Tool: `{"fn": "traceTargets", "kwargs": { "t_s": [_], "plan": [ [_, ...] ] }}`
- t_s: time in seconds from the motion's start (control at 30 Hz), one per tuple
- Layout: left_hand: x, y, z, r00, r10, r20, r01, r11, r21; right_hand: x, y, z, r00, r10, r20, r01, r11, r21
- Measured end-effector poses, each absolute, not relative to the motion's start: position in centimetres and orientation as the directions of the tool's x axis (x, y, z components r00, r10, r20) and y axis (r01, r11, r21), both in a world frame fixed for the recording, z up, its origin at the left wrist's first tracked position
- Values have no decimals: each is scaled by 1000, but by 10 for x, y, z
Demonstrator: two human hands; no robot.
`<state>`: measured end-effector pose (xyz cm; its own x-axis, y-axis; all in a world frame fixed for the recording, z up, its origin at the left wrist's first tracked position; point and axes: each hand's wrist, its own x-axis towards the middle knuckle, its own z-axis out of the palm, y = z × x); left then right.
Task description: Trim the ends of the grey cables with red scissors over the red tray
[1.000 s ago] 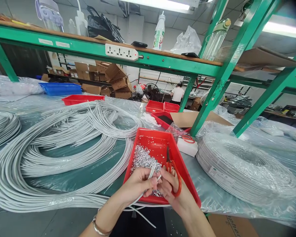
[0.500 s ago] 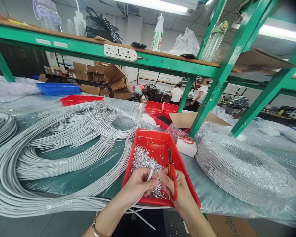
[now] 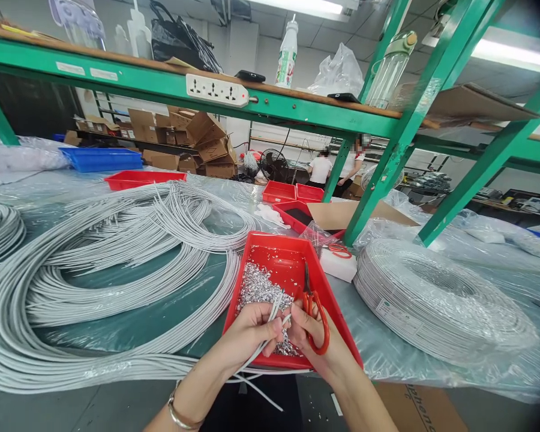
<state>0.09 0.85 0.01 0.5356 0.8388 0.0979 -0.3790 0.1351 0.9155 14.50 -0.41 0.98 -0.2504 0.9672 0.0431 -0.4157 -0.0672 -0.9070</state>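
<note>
Over a red tray (image 3: 342, 327) my left hand (image 3: 248, 333) pinches grey cables (image 3: 273, 309) between thumb and fingers. The cable ends point up and away from me. My right hand (image 3: 312, 324) grips orange-handled scissors (image 3: 319, 339), blades pointing away. Its thumb and forefinger meet close to a bent cable end beside the left fingertips; whether they pinch it I cannot tell. Small shiny silver scraps (image 3: 261, 285) cover much of the tray's floor beneath both hands. A large bundle of grey cables (image 3: 9, 318) curves over the table to the left.
On the right lies a plastic-wrapped cable coil (image 3: 432, 306). A white box (image 3: 337, 264) with another pair of orange scissors (image 3: 341, 251) stands by the tray. Behind rises a green shelf frame (image 3: 373, 180) holding bottles and bags. Two people (image 3: 320, 168) are in the background.
The scissors in my right hand have tilted, their handles swinging outward to the right. A cable end now bends over between my fingertips. The view has shifted slightly.
</note>
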Motion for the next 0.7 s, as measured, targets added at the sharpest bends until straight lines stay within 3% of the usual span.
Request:
{"fn": "traceTargets", "kwargs": {
  "t_s": [0.4,0.7],
  "plan": [
    [2,10,0,514,853,88,-365,125,922,144,-10,16,-195,980,29,-290,-29,-957],
    [4,10,0,487,869,86,-368,115,923,142,-11,16,-55,991,119,-129,111,-985]
  ]
}}
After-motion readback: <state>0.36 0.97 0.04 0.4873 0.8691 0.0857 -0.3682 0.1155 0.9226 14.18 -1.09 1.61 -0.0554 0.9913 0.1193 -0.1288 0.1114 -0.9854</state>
